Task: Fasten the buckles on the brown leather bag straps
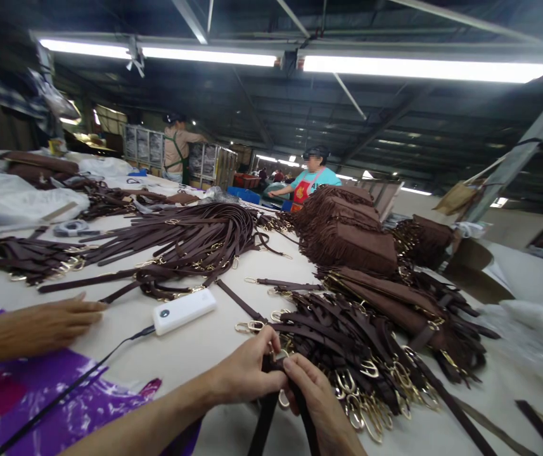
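Note:
Low in the middle, my left hand (248, 370) and my right hand (317, 396) meet over a dark brown strap (305, 415). Both are closed in a pinch on it, close to a small gold metal fitting (281, 356); the fingers partly hide this fitting. The strap's two lengths hang down out of view below. Just beyond my hands and to the right lies a heap of dark brown straps (338, 332) with gold clasps. Another strap (240, 301) with a gold clasp lies flat beyond my left hand.
A co-worker's hand (57, 326) rests at the left, near a white device (184, 311) with a cord. Long straps (195, 240) are piled across the table (133, 335). Stacked brown fringed bags (357, 244) stand to the right. Purple plastic (71, 392) lies front left. Two people (316, 177) are farther back.

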`<state>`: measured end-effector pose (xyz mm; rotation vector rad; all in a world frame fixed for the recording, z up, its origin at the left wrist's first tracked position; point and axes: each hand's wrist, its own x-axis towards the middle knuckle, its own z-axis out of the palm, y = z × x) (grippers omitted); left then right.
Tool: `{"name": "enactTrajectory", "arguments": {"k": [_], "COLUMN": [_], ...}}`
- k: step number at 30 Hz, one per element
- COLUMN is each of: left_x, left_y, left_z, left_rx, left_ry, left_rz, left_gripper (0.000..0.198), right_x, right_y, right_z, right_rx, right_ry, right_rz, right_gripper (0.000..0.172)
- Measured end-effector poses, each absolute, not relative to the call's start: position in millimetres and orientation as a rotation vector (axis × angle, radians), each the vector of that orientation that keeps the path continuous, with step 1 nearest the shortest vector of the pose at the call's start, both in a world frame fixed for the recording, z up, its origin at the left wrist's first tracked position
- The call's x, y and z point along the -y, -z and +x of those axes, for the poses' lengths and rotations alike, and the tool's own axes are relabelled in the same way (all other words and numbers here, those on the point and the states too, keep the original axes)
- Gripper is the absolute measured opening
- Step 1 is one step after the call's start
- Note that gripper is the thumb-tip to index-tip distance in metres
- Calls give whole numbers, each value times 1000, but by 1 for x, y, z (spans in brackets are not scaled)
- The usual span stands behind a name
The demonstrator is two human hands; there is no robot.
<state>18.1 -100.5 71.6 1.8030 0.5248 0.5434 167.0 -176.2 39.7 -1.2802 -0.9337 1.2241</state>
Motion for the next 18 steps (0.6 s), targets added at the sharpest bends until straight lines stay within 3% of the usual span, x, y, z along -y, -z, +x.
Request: {"name": "enactTrajectory", "arguments": {"k": [9,15,18], "left_x": [104,88,82], "left_y": [-73,-76,-77], "left_z": [20,13,10], "left_rx": [-461,-322,-322], "left_ry": [-602,-429,-426], "left_rz": [1725,1232,1157], "left_gripper": [20,31,33], "right_x": [176,182,184], "right_y": [-41,-58,-59], "right_z": [170,191,198], "right_rx": [959,1202,1283], "right_ry": [-1235,-875,-765], "right_rz": [-1314,-1403,-1450], "right_gripper": [52,43,49]}}
